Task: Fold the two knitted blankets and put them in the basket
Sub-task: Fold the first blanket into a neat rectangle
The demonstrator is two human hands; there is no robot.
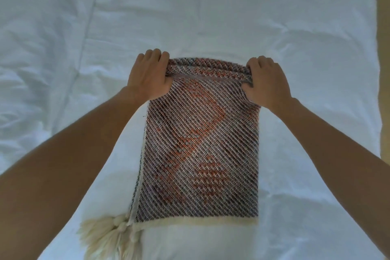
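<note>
A knitted blanket (198, 143) lies as a long, narrow, folded strip on white bedding (211, 17), running from the near edge of the view away from the person. Its weave is diagonal lines of dark, pale and orange yarn, with blotchy orange patches down the middle. At the far end the fabric is turned over on itself into a thick rolled end (206, 69), which sits on top of the flat part of the strip. The left hand (147, 76) grips the left corner of that roll, fingers curled over its far side and thumb pressed in at the near side; the right hand (267, 82) holds the right corner in the same way (both grips are tight around bunched fabric, not loose). Both bare forearms reach out along the two sides of the strip. The near end has a cream border (196, 222), and a cream tassel (107, 236) spreads out from its left corner onto the bedding. A tan strip (383, 48) shows past the bedding's right edge.
</note>
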